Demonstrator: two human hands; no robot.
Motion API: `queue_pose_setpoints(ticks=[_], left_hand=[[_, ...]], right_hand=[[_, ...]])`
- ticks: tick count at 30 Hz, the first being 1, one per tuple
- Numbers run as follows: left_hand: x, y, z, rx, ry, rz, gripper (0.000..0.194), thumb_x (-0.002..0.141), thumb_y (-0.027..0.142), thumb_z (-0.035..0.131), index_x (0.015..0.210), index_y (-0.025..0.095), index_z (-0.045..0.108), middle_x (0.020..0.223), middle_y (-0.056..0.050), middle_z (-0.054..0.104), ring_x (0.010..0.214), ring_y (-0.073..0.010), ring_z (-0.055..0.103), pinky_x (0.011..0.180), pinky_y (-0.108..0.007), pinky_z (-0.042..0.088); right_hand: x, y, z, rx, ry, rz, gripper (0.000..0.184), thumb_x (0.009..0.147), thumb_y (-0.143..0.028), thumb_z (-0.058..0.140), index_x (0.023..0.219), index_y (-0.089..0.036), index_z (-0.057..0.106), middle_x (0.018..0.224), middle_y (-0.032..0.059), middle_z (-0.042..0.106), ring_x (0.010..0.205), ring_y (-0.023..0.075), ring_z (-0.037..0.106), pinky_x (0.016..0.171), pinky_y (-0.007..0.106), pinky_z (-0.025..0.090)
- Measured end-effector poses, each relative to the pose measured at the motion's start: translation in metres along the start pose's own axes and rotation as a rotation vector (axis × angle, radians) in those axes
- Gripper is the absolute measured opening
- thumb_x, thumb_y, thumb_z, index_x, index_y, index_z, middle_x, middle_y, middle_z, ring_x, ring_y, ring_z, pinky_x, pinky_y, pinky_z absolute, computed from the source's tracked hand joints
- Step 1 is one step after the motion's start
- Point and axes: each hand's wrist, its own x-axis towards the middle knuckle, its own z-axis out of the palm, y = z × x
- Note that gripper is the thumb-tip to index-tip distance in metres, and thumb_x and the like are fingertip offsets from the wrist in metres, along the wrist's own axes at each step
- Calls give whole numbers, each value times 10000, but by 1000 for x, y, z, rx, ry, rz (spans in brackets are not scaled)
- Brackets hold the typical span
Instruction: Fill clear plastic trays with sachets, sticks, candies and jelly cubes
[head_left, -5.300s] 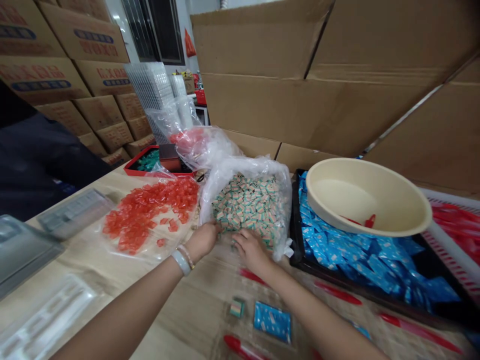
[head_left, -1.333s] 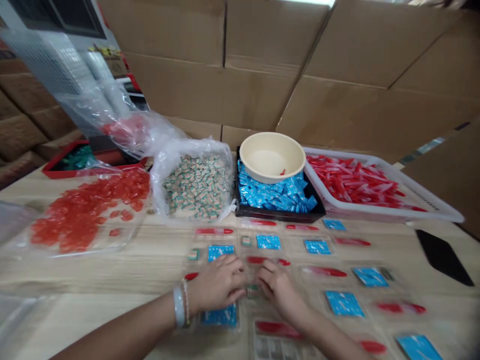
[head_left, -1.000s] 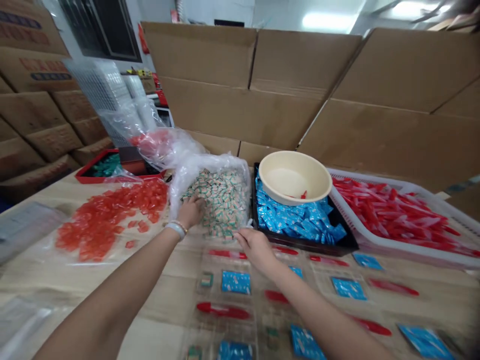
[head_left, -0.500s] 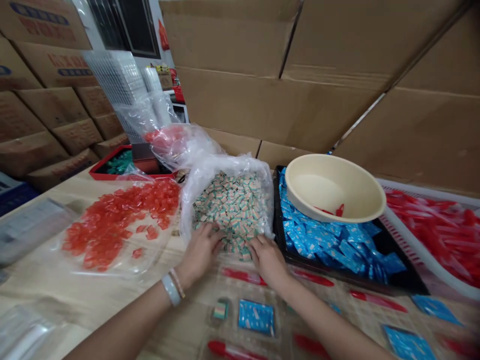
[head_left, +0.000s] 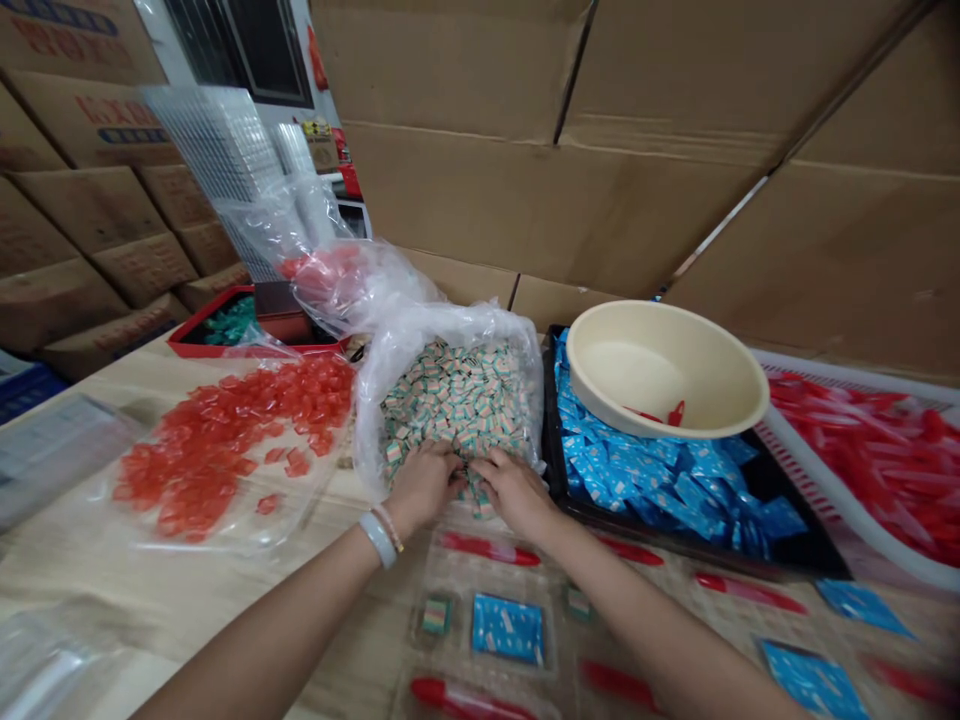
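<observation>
My left hand (head_left: 424, 488) and my right hand (head_left: 514, 492) lie side by side in the front of a clear plastic bag (head_left: 375, 400) of small wrapped green, white and pink sweets (head_left: 457, 400). The fingers of both hands curl into the pile, and I cannot tell whether they grip any sweets. Just below my wrists, clear blister trays (head_left: 480, 625) lie on the table. They hold a blue sachet (head_left: 508, 629), a small wrapped sweet (head_left: 436, 616) and red plastic pieces (head_left: 489, 548).
To the left, orange-red jelly cubes (head_left: 232, 445) lie on clear plastic. To the right, a black tray of blue sachets (head_left: 637, 490) carries a tilted cream bowl (head_left: 660, 370), beside a white basket of red pieces (head_left: 870, 450). Cardboard boxes (head_left: 525, 200) stand behind.
Both hands have moved from the blister trays on the table into the bag of sweets. Since half a second ago, they have drawn closer together in the pile.
</observation>
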Motion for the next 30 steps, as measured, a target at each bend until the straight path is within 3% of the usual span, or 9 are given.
queue_pose_setpoints(ticks=[7, 12, 15, 20, 24, 30], left_hand=[[-2, 5, 2, -25, 104, -42, 146, 773, 211, 478, 810, 176, 615, 855, -53, 561, 860, -187, 488, 773, -308, 357], [-11, 1, -2, -33, 103, 45, 127, 771, 225, 502, 809, 180, 614, 845, -45, 563, 850, -180, 487, 779, -301, 357], [-10, 2, -3, -26, 48, 39, 135, 778, 236, 498, 785, 177, 619, 818, -45, 568, 819, -177, 502, 744, -288, 370], [0, 9, -10, -36, -114, 3, 178, 789, 224, 474, 755, 150, 631, 768, -53, 577, 727, -164, 531, 653, -249, 382], [-2, 12, -10, -47, -145, -27, 221, 808, 211, 432, 827, 140, 640, 832, -76, 587, 757, -173, 543, 662, -248, 386], [-8, 6, -7, -111, -45, -11, 204, 799, 232, 457, 896, 199, 634, 840, -51, 592, 810, -165, 537, 718, -243, 383]], right_hand=[[2, 2, 5, 20, 49, -37, 368, 771, -138, 455, 1120, -242, 509, 970, 55, 504, 802, 160, 494, 712, 250, 373], [-5, 0, 5, -41, 98, -87, 227, 799, -151, 418, 928, -201, 598, 865, 49, 518, 780, 162, 473, 703, 254, 365], [-5, -2, 2, -63, 131, -106, 193, 805, -141, 415, 864, -175, 595, 866, 63, 531, 835, 176, 464, 746, 273, 357], [0, -4, 1, -156, 62, -109, 182, 797, -125, 431, 866, -178, 591, 855, 68, 553, 838, 191, 473, 747, 296, 355], [0, -1, 6, 1, 68, -89, 211, 784, -102, 443, 925, -169, 585, 858, 65, 554, 831, 179, 485, 737, 282, 375], [0, 8, 14, 281, 173, -32, 186, 769, -82, 464, 871, -175, 590, 814, 40, 535, 794, 153, 503, 714, 263, 405]])
